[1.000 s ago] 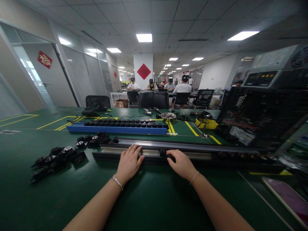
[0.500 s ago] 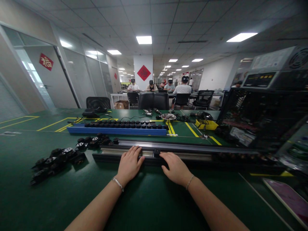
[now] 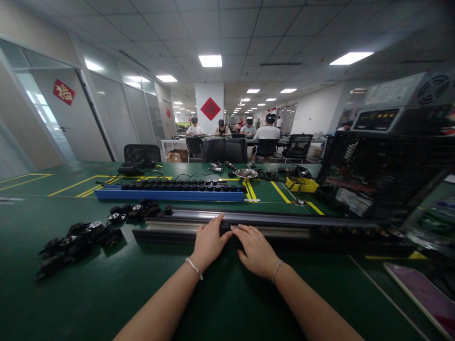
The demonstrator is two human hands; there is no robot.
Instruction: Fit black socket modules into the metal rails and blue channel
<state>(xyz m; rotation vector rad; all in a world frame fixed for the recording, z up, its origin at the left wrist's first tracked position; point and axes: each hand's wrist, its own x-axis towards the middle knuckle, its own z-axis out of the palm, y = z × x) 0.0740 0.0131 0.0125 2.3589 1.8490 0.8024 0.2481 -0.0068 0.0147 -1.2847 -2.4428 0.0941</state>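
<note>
A long black track with a silvery inner strip lies across the table before me. On it sits a small black block, partly covered by my fingers. My left hand closes around the block's left side, its thumb in front and fingers reaching behind. From the right, my right hand touches the block with its fingertips; its fingers are stretched out and the thumb hangs apart. A row of dark parts fills the track's right end. Loose black parts lie in a heap to the left.
Behind the track runs a second silver rail. Farther back are a blue rail carrying black parts, a metal bowl and a yellow tray. An open computer case and a phone are right. Several people sit beyond.
My left hand has slid right along the track and reached the black block. My right hand stays at the block's right side. The whole view has shifted slightly.
</note>
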